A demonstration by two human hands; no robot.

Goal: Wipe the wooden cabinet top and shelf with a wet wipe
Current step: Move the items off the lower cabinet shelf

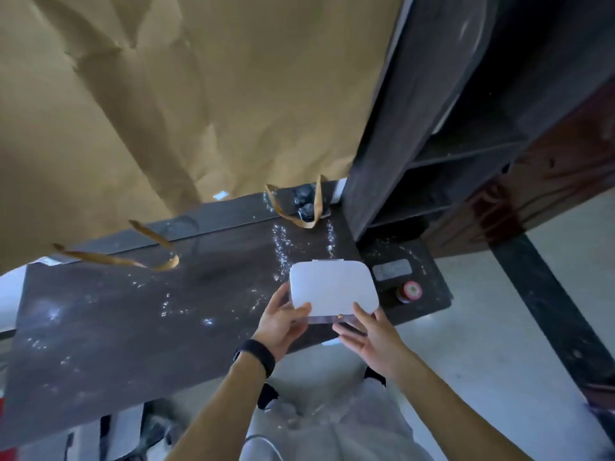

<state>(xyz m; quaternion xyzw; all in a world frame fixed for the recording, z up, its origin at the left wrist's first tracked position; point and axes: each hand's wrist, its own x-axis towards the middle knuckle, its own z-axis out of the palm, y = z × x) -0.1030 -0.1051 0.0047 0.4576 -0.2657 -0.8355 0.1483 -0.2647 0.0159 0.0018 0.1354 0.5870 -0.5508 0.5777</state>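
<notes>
A dark wooden cabinet top [139,311] stretches across the view, speckled with white dust and crumbs. A white rounded-square box with a lid [332,287], apparently a wet wipe pack, sits near the top's front right edge. My left hand [283,322] grips the box's near left corner, thumb on the lid. My right hand [369,334] is at the box's near right corner with fingers spread, touching its lower edge. Dark shelves [466,151] rise at the right. No loose wipe is visible.
A large brown paper sheet [166,94] hangs over the back of the top, with torn brown strips [116,259] lying on it. A small red-capped item [411,291] and a grey label [392,269] sit right of the box. Dark crumpled objects [304,204] lie at the back.
</notes>
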